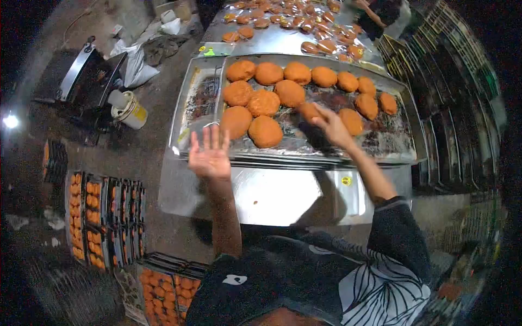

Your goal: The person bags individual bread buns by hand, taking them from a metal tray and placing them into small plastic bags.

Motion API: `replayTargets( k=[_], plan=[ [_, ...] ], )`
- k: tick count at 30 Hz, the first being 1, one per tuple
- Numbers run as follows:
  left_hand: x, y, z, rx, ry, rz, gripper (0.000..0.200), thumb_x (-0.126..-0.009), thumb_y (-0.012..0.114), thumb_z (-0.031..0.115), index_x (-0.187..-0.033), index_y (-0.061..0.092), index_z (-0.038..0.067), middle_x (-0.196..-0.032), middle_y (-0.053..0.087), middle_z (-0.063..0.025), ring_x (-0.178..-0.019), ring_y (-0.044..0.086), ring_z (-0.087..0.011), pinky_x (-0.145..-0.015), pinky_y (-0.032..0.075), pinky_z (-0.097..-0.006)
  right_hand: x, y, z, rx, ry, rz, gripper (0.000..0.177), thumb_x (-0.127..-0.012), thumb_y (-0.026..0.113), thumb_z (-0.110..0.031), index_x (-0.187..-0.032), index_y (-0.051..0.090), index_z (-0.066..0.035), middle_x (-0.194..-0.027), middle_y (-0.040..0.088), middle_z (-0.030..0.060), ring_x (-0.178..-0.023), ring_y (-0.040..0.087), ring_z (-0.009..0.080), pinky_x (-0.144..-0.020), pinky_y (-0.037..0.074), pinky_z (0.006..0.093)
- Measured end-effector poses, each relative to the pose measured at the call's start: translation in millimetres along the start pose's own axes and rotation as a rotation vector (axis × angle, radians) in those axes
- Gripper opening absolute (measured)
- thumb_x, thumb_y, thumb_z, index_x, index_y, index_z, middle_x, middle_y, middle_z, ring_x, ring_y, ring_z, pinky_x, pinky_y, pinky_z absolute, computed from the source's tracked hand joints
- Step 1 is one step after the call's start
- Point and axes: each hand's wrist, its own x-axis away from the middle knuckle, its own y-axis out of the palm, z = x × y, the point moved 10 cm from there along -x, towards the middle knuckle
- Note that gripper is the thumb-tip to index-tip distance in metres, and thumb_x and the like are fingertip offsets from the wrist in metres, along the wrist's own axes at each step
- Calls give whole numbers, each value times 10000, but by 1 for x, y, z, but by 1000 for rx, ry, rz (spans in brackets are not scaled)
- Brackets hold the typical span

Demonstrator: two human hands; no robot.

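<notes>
A metal tray [391,146] on a steel table holds several round orange-brown buns [265,130]. My left hand [209,152] hovers open, palm up and fingers spread, over the tray's near left edge, close to the nearest buns. My right hand [331,126] reaches into the middle of the tray and grips one bun [309,111] by its edge. Both forearms are bare below dark sleeves.
The steel table [272,198] extends toward me. A farther table [283,38] carries many smaller buns, and another person's arm [375,11] works there. Crates of packed buns [103,217] sit on the floor at left, with a white bucket [128,108] and racks [462,108] at right.
</notes>
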Motion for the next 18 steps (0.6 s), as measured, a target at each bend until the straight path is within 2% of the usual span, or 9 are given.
replayTargets(
  k=[2,5,7,8,11,13,15,17,18],
  plan=[
    [3,11,-8,0,12,-20,422,-767,474,192,-1164,366,98,-1123,460,-160,-1088,430,-333,-936,276,-571,45,1,-114,295,-335,388,476,-693,615,-125,-1137,477,-24,-1052,535,140,-975,478,304,-843,365,367],
    [29,42,-58,-26,-32,-190,476,-763,468,180,-1205,310,105,-1177,431,-171,-1093,424,-334,-945,295,-527,74,34,-190,528,-697,452,634,-590,660,-119,-1170,434,0,-1014,552,105,-896,488,278,-772,390,356],
    [58,70,-82,-329,24,-241,539,-756,464,161,-1250,253,115,-1215,404,-174,-1091,427,-312,-942,323,-465,78,18,-194,396,-534,472,673,-585,662,-123,-1187,400,27,-1009,557,104,-871,493,277,-750,405,345],
    [67,77,-106,-259,-245,-326,570,-754,464,160,-1274,236,117,-1229,394,-172,-1084,430,-288,-929,341,-410,82,6,-184,229,-415,482,715,-581,665,-128,-1204,365,55,-1005,562,103,-846,499,276,-729,420,334],
    [103,66,-149,-300,-453,-475,544,-763,465,208,-1259,269,98,-1223,401,-165,-1075,434,-285,-935,329,-392,119,-5,-172,204,-306,605,832,-562,689,-145,-1239,269,93,-997,568,116,-820,521,278,-724,438,338],
    [135,61,-192,-244,-618,-449,492,-788,427,258,-1205,336,15,-1169,424,-140,-1054,440,-245,-922,330,-366,105,-22,-155,282,-125,714,864,-560,704,-90,-1273,235,48,-1047,537,158,-896,523,295,-748,425,363],
    [128,43,-217,-173,-722,-318,452,-799,428,283,-1164,377,20,-1089,484,-129,-1001,474,-224,-896,349,-358,109,-37,-145,139,-158,706,845,-565,738,-121,-1265,284,13,-920,547,177,-812,531,281,-684,438,315],
    [136,47,-221,-401,-700,-445,339,-827,447,261,-1063,468,18,-1026,543,-110,-965,503,-213,-878,375,-382,151,-60,-124,90,-76,828,763,-600,720,-144,-1250,334,-38,-849,517,143,-770,518,241,-670,437,304],
    [145,39,-233,-563,-709,-502,319,-844,430,246,-1068,476,23,-996,546,-92,-936,510,-187,-853,377,-334,155,-65,-100,83,87,736,689,-628,709,-177,-1227,382,-81,-837,493,99,-746,499,202,-656,434,295]
  ],
)
